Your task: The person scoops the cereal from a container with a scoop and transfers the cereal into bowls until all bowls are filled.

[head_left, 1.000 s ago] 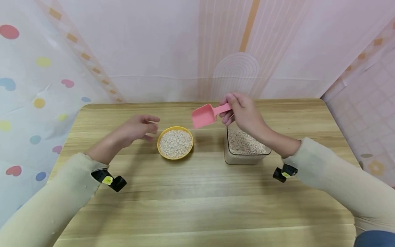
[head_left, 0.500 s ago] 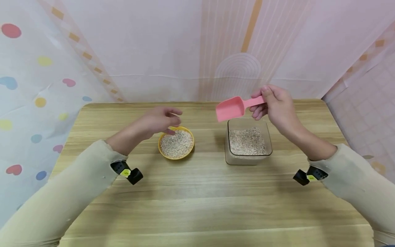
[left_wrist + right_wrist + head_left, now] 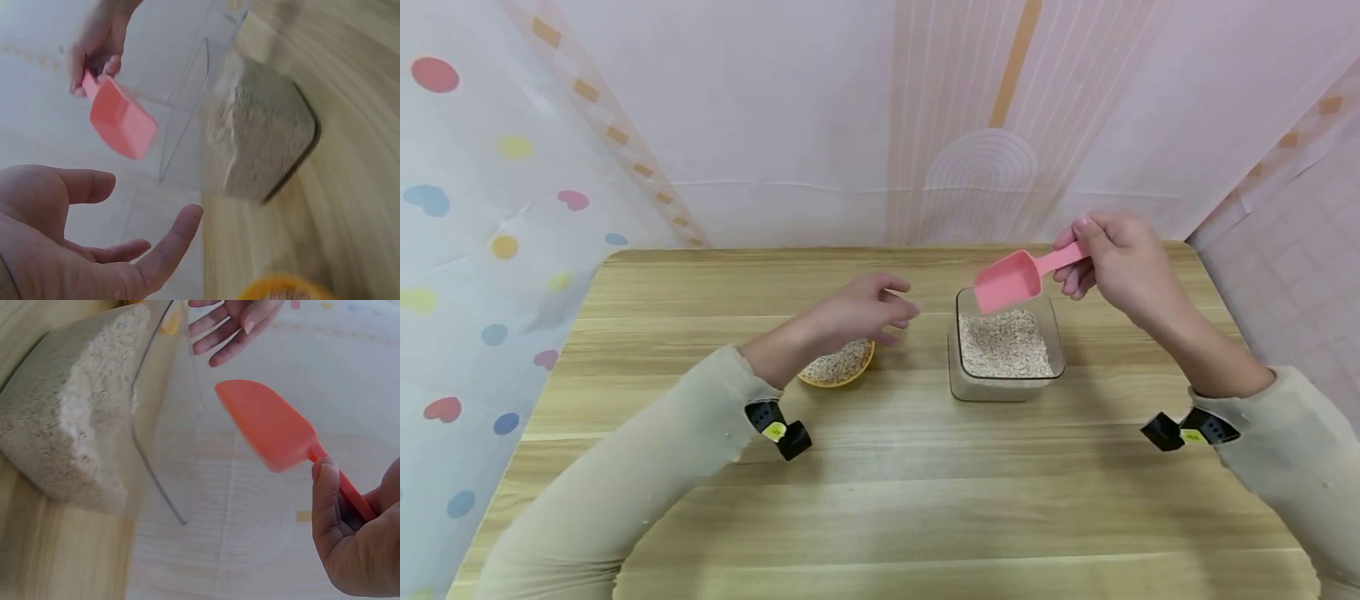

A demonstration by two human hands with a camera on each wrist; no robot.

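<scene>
Rightward since before, right hand (image 3: pixel 1123 262) fingers pinch pink scoop (image 3: pixel 1011 279); left hand (image 3: pixel 861 310) fingers spread over wooden table (image 3: pixel 880 500).

A small play-like corner in a home or a recording booth is shown; which of the two cannot be told. A low wooden table (image 3: pixel 895 467) is set close against soft pink walls. The back wall (image 3: pixel 790 117) is covered with a thin pink sheet, and creases are seen in it. An arch shape (image 3: pixel 981 179) and an orange stripe (image 3: pixel 1011 62) are printed on it. The left wall (image 3: pixel 482 192) is dotted with coloured spots and little hearts, like in a child's room. A pink grid pattern is seen on the right wall (image 3: pixel 1292 217). Only kitchen things are laid on the table: a yellow bowl (image 3: pixel 842 371), a clear box (image 3: pixel 1007 354) of grain and a pink scoop (image 3: pixel 1011 279).
</scene>
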